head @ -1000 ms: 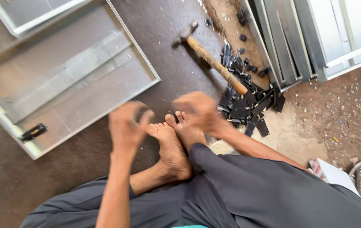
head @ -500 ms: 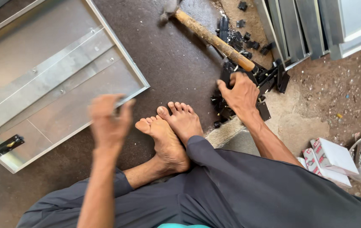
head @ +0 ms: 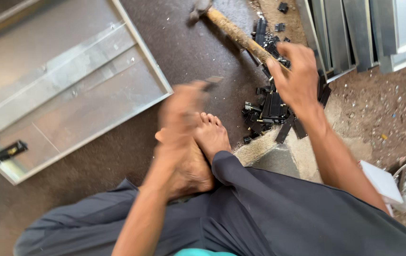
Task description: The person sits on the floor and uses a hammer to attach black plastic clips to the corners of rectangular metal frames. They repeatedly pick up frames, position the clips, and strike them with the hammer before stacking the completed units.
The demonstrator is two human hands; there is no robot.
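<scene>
Right hand (head: 298,76) has risen from the pile of black metal strips (head: 271,106) to close round the wooden-handled hammer (head: 241,33); blurred left hand (head: 181,106) pinches 1 small flat piece (head: 214,79).

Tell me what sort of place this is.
Probably a small metal-fabrication workshop, worked on at floor level: a sheet-metal panel lies on the ground, a wooden-handled hammer rests by a pile of black metal pieces, and more metal frames lean nearby.

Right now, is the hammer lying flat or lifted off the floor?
Lying flat. The hammer rests along the dark floor, handle end among black metal pieces, where the right hand reaches.
</scene>
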